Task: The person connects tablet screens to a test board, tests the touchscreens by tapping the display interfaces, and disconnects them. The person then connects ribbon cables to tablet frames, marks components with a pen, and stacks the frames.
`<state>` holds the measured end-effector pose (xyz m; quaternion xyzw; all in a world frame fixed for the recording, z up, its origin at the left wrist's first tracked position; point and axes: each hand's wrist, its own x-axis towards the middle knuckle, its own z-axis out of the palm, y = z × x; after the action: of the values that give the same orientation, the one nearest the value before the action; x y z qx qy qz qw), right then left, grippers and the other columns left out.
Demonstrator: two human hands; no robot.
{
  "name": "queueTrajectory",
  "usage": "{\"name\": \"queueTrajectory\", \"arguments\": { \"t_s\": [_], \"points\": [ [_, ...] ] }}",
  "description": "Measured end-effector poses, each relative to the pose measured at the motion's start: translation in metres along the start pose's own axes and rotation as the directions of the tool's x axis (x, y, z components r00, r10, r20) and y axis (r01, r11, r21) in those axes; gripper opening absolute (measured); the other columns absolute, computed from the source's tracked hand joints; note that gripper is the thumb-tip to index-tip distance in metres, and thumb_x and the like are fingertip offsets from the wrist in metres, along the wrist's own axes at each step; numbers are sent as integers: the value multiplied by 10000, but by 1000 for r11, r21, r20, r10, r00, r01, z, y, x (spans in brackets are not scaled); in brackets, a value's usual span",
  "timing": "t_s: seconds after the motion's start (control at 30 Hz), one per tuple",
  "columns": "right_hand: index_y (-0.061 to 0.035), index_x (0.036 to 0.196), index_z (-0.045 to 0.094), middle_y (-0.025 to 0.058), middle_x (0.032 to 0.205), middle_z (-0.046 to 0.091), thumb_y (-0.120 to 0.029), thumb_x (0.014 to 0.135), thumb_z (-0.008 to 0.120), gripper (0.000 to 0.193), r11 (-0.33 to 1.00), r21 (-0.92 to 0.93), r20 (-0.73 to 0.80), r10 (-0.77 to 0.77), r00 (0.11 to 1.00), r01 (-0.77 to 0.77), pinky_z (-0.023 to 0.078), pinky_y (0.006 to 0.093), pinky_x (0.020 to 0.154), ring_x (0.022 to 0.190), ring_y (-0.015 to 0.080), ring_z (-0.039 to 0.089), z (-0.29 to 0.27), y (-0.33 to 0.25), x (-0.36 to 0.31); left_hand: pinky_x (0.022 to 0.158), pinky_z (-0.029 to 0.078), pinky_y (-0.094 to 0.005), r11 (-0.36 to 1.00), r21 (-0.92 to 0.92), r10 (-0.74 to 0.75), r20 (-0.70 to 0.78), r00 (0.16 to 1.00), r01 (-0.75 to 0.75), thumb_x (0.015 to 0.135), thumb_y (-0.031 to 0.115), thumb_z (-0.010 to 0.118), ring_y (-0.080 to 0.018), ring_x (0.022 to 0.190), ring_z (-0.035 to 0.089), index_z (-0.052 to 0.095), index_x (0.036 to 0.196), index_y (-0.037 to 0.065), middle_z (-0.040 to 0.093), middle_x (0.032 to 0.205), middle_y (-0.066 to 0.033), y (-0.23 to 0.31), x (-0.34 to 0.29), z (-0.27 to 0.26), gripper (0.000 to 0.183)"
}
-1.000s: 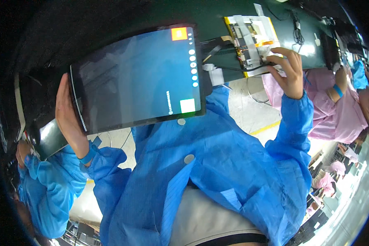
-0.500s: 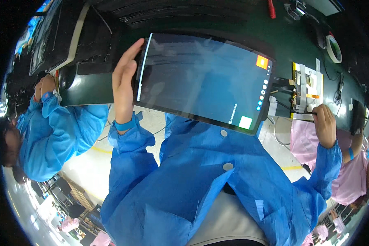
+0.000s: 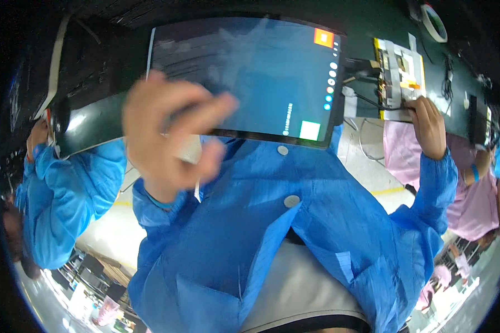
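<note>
A large tablet-like display panel (image 3: pixel 244 77) lies in front of me, lit dark blue, with an orange square, a green square and a row of round icons. My left hand (image 3: pixel 172 133) is raised over its lower left corner, blurred by motion. Its fingers are apart, with nothing visible in them. To the right of the panel, a taped circuit assembly (image 3: pixel 397 75) with yellow edges lies on the bench. My right hand (image 3: pixel 428 125) is at its near edge, fingertips closed on a black cable (image 3: pixel 369 101) that runs from a white connector (image 3: pixel 349 94) beside the panel.
The dark green bench (image 3: pixel 89 119) holds a roll of tape (image 3: pixel 434 24) and a coiled thin black cable (image 3: pixel 449 77) at the right. A co-worker in light blue (image 3: pixel 75 200) sits at the left, another in pink (image 3: pixel 472 208) at the right. A dark case stands at the far left.
My left hand has left the panel's left edge and come up and right over its lower left corner. My right hand stays at the circuit assembly. The whole view has shifted.
</note>
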<state>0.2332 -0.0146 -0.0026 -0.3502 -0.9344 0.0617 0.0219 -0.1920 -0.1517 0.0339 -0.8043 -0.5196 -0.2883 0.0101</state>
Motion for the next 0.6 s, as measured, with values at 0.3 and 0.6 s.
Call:
{"name": "queueTrajectory", "arguments": {
  "t_s": [0.3, 0.6],
  "points": [
    [-20, 1080, 554, 138, 996, 596, -139, 722, 711, 409, 996, -21, -170, -90, 981, 87, 471, 387, 768, 899, 327, 581, -5, -9, 2, 935, 433, -404, 980, -157, 137, 83, 987, -123, 736, 425, 632, -173, 839, 551, 730, 968, 147, 582, 908, -27, 36, 7, 42, 375],
    [-51, 1261, 472, 153, 1256, 490, -99, 842, 638, 454, 974, 201, -346, 167, 923, -101, 463, 348, 903, 1088, 308, 553, -42, 52, 69, 908, 404, -444, 951, -67, -303, -382, 873, 301, 916, 520, 358, -270, 930, 556, 679, 1011, -23, 618, 952, -144, -5, -17, 8, 638]
  ]
}}
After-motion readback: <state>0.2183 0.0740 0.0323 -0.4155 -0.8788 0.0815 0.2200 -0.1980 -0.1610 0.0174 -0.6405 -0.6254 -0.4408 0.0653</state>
